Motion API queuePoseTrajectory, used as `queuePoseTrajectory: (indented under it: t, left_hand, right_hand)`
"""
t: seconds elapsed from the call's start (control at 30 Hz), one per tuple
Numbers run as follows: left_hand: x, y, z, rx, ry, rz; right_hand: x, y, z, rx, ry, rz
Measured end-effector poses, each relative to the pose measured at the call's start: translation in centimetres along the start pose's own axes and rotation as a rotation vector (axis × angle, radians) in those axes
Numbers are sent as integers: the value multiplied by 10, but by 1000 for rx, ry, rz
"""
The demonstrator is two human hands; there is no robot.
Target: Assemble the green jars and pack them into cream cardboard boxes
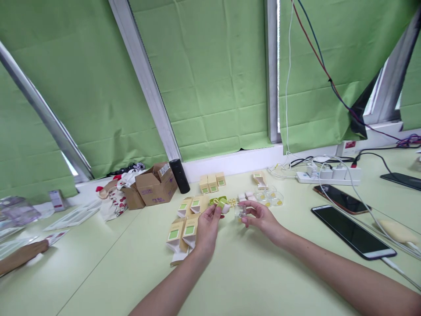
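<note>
My left hand (208, 227) pinches a small green and white piece (223, 205) between its fingertips. My right hand (259, 218) is closed round a small clear plastic case (240, 212), a little to the right of it. Both hands hover over the pale green table (250, 272). Just left of my left hand lie several small tan boxes with green labels (184, 228). Beyond my hands sit more clear cases (271, 197) and small white pieces (245, 195).
Three tan boxes (212, 182) stand by the wall, beside a black cylinder (180, 175) and a brown carton (157, 184). Two phones (351, 230) and a power strip (329, 174) with cables lie at right. Another person's hand (23, 254) rests at far left on papers.
</note>
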State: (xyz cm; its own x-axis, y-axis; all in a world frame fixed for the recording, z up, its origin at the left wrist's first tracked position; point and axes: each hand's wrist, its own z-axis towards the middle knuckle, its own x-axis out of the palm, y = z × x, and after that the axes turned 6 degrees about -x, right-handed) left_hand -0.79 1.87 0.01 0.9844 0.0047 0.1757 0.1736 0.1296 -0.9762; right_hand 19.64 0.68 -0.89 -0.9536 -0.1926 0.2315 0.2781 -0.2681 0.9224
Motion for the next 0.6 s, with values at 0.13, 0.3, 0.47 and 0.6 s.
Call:
queuePoseTrajectory:
  t: [0.13,0.3,0.47,0.6]
  left_hand:
    - [-1,1,0,-6,-19,32]
    - [0,0,-1,11,-23,53]
    - [2,-1,-3,8,-20,58]
    - [3,-3,-6,-6,-4,61]
  right_hand:
    - [1,-4,-2,94,60,71]
    - [3,-5,-4,133,63,130]
    - [4,-5,-5,153,111,163]
    - [6,-5,-5,159,127,248]
